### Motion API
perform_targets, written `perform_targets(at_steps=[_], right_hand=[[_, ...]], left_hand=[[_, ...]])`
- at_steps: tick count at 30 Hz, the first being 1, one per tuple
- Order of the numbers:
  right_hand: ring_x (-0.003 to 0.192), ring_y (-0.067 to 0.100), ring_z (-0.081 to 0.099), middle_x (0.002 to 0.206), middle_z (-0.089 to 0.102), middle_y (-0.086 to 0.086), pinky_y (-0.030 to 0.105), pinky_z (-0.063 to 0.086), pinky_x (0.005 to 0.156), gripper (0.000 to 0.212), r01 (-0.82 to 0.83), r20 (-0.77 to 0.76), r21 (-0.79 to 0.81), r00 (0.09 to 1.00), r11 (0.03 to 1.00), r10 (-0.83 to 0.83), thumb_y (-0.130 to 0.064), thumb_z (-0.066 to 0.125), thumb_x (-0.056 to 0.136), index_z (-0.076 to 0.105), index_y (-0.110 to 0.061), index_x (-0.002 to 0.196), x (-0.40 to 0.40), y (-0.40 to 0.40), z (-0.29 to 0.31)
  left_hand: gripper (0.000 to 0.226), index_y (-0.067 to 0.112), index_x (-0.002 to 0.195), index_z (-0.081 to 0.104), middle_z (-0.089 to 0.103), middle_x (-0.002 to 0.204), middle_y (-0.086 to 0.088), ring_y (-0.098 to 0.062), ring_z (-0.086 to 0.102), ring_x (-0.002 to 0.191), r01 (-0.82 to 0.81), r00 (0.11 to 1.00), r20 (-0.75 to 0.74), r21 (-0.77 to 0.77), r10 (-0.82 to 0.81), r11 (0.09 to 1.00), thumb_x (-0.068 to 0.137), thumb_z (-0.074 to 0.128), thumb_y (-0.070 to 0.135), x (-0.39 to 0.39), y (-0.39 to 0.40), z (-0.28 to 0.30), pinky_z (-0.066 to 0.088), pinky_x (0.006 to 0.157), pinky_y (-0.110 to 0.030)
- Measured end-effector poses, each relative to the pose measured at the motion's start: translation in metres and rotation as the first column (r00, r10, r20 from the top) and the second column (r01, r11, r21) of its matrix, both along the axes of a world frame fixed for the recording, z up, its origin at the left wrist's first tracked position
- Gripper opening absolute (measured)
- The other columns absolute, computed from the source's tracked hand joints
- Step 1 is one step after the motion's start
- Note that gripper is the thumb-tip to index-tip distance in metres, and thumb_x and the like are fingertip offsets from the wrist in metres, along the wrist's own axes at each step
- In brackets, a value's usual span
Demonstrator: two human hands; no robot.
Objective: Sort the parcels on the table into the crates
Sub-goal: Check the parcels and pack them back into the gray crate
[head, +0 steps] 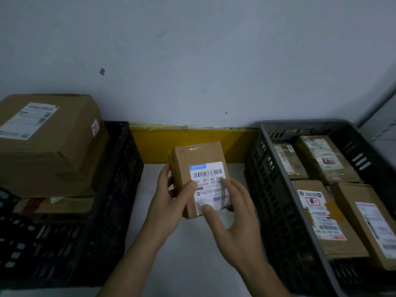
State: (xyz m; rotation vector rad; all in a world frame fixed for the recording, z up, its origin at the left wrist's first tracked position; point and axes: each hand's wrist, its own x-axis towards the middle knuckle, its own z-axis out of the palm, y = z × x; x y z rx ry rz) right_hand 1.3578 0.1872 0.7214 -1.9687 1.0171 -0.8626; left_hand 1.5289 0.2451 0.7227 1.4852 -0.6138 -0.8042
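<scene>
1. You hold the small parcel (199, 168) up over the bench (192, 254), between the left crate (115, 168) and the right crate (276, 189).
2. Your left hand (171, 202) wraps its left edge, and your right hand (233, 221) pinches the lower right corner.
3. It looks light and stiff, with slick tape, so keep each grip on the cardboard edges.

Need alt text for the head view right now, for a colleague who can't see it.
Both hands, left hand and right hand, hold a small labelled cardboard parcel above the white table. A black crate with large boxes stands left; a grey crate with four parcels stands right.
</scene>
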Motion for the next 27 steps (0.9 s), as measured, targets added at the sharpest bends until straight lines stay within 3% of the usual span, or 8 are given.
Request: perform_targets(at_steps=[3,8,11,14,17,20,23,27], right_hand=[[0.132,0.002,0.054,0.144,0.047,-0.037,0.015,0.049,0.099,0.060,0.015,0.047,-0.061,0.999,0.998,-0.013,-0.067,0.064,0.093,0.038,-0.061,0.146,-0.009,-0.004,0.013],[0.147,0.002,0.034,0.163,0.030,-0.016,0.029,0.043,0.114,0.103,-0.019,-0.154,-0.112,0.988,0.994,0.001,-0.083,0.061,0.083,0.027,-0.034,0.166,-0.020,0.005,0.019],[0.154,0.010,0.028,0.170,0.022,-0.012,0.039,0.041,0.121,0.120,0.027,-0.278,-0.152,0.958,0.988,-0.069,-0.094,0.057,0.075,0.019,-0.031,0.169,-0.032,0.009,0.031],[0.154,0.015,0.031,0.170,0.024,-0.007,0.044,0.046,0.119,0.122,0.114,-0.366,-0.186,0.914,0.976,-0.177,-0.097,0.054,0.071,0.018,-0.032,0.167,-0.053,0.009,0.045],[0.142,0.019,0.043,0.158,0.038,-0.003,0.043,0.053,0.108,0.114,0.195,-0.364,-0.234,0.891,0.953,-0.271,-0.090,0.056,0.072,0.029,-0.028,0.164,-0.085,0.007,0.059],[0.139,0.024,0.047,0.155,0.043,0.001,0.049,0.054,0.105,0.110,0.262,-0.364,-0.258,0.865,0.930,-0.345,-0.083,0.062,0.072,0.033,-0.028,0.163,-0.122,-0.006,0.070],[0.141,0.026,0.043,0.157,0.039,0.000,0.053,0.052,0.106,0.108,0.320,-0.386,-0.255,0.831,0.912,-0.400,-0.072,0.078,0.075,0.028,-0.034,0.162,-0.165,-0.028,0.073],[0.141,0.031,0.043,0.158,0.036,0.002,0.056,0.053,0.104,0.108,0.378,-0.402,-0.238,0.800,0.894,-0.445,-0.077,0.072,0.072,0.027,-0.038,0.162,-0.232,-0.071,0.070]], left_hand=[[0.081,0.055,0.151,0.044,0.069,0.137,0.016,-0.012,0.073,0.118,0.056,0.997,-0.046,0.001,-0.056,0.998,0.077,0.076,0.063,-0.001,0.003,0.004,0.063,0.095,-0.051],[0.085,0.060,0.151,0.040,0.068,0.138,0.018,-0.013,0.073,0.118,0.112,0.990,-0.079,-0.018,-0.113,0.994,0.075,0.078,0.062,-0.014,-0.001,0.014,0.067,0.081,-0.040],[0.090,0.062,0.153,0.034,0.064,0.140,0.024,-0.010,0.071,0.121,0.152,0.988,-0.038,-0.018,-0.152,0.988,0.075,0.078,0.066,-0.029,-0.008,0.023,0.067,0.087,-0.041],[0.084,0.067,0.151,0.032,0.061,0.135,0.034,-0.005,0.070,0.118,0.228,0.974,0.011,-0.027,-0.228,0.973,0.082,0.079,0.067,-0.054,-0.021,0.029,0.067,0.084,-0.034],[0.072,0.077,0.138,0.030,0.061,0.131,0.038,0.004,0.067,0.117,0.328,0.944,0.043,-0.043,-0.326,0.944,0.082,0.073,0.065,-0.084,-0.037,0.035,0.062,0.077,-0.020],[0.068,0.069,0.146,0.030,0.057,0.139,0.036,0.009,0.060,0.124,0.388,0.907,0.185,-0.018,-0.378,0.922,0.087,0.061,0.082,-0.113,-0.054,0.040,0.055,0.091,-0.015],[0.092,0.058,0.156,0.027,0.043,0.154,0.032,0.005,0.043,0.143,0.392,0.861,0.335,0.045,-0.384,0.919,0.076,0.042,0.101,-0.142,-0.070,0.036,0.043,0.114,-0.030],[0.097,0.045,0.164,0.018,0.029,0.169,0.018,0.005,0.026,0.144,0.328,0.735,0.565,0.188,-0.375,0.926,0.084,0.031,0.098,-0.184,-0.093,0.024,0.032,0.111,-0.026]])
